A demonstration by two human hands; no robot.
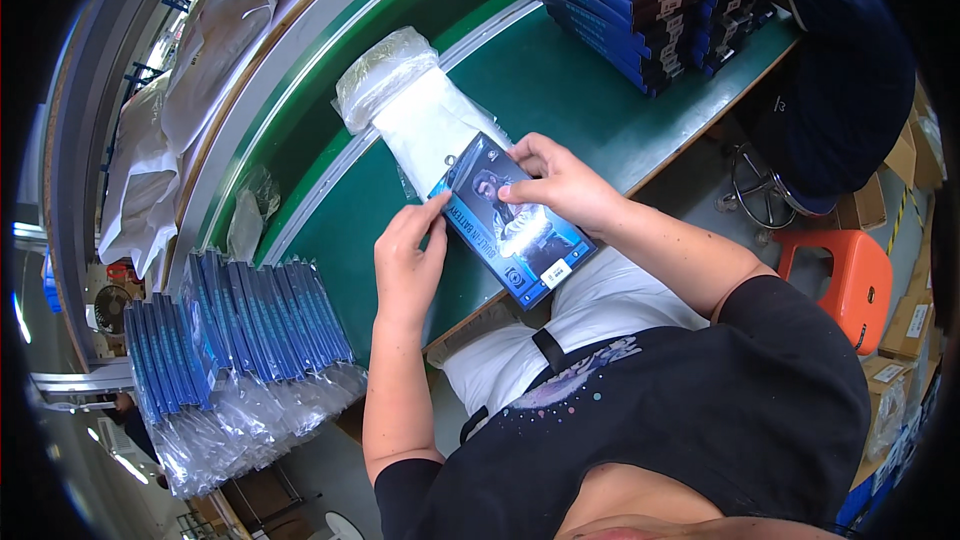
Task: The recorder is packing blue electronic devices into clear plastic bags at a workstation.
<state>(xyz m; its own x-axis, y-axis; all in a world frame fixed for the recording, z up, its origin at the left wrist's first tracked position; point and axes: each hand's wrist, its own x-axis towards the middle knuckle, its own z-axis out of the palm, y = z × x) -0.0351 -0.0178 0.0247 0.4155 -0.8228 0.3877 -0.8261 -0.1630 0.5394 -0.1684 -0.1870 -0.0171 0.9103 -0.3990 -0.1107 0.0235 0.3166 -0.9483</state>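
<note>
A flat blue-and-black box [515,230] is held tilted over the front edge of the green table. Its printed face, with a picture of a figure and a small white label, is turned up. My right hand [565,185] grips its far right side, thumb on the face and fingers round the edge. At the left edge, my left hand [410,250] pinches the box with its fingertips. Just beyond the box lies a stack of white and clear plastic bags [430,120], its far end bunched up.
Tall stacks of blue boxes [640,15] stand at the far right of the table [600,130]. Rows of blue boxes in clear bags [260,320] stand at the left. An orange stool [835,285] and cardboard cartons [885,380] are on the right, near a seated person [845,80].
</note>
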